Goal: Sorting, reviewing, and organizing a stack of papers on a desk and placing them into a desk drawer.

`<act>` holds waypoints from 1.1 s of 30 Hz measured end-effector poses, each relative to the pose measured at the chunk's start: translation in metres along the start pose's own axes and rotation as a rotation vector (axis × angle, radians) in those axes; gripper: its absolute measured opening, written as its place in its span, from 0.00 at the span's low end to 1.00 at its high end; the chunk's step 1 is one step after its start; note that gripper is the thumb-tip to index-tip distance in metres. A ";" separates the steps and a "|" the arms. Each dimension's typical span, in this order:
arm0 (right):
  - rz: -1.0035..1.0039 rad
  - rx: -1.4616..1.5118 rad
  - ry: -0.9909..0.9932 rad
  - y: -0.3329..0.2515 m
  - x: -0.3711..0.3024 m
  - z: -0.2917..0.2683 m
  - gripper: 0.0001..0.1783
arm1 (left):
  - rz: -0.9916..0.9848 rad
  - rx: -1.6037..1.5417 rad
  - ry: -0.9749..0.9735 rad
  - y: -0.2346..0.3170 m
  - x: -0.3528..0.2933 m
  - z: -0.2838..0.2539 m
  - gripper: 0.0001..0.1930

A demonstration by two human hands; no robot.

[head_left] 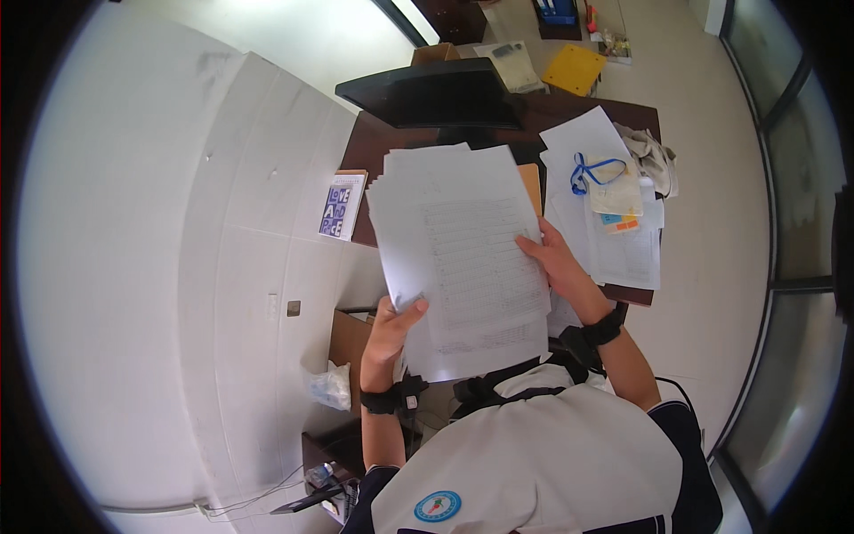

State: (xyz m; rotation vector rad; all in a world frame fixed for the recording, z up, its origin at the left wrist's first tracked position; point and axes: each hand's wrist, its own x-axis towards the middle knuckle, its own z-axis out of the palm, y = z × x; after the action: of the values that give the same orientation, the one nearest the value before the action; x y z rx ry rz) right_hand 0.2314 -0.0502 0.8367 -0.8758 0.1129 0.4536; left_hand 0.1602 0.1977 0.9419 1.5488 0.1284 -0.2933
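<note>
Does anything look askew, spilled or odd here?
Slightly askew: the paper stack held by the left hand and right hand has uneven edges, sheets jutting out at left and bottom. Loose papers on the desk lie overlapped at different angles. No spill is visible.

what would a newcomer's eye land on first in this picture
Most likely the big stack of white papers in the middle, gripped at its sides by the left hand and right hand. Next, perhaps, the bright yellow square thing near the top, right of the dark monitor, and the blue lanyard on the papers at right.
</note>
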 end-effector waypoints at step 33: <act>-0.485 0.234 0.509 0.085 -0.181 -0.024 0.23 | 0.080 -0.132 -0.426 -0.032 0.055 -0.040 0.14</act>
State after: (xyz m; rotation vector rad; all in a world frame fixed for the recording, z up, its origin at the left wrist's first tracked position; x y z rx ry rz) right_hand 0.0341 -0.0827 0.8115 -0.7398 0.4022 -0.2400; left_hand 0.2085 0.2322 0.8951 1.3268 -0.2431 -0.5336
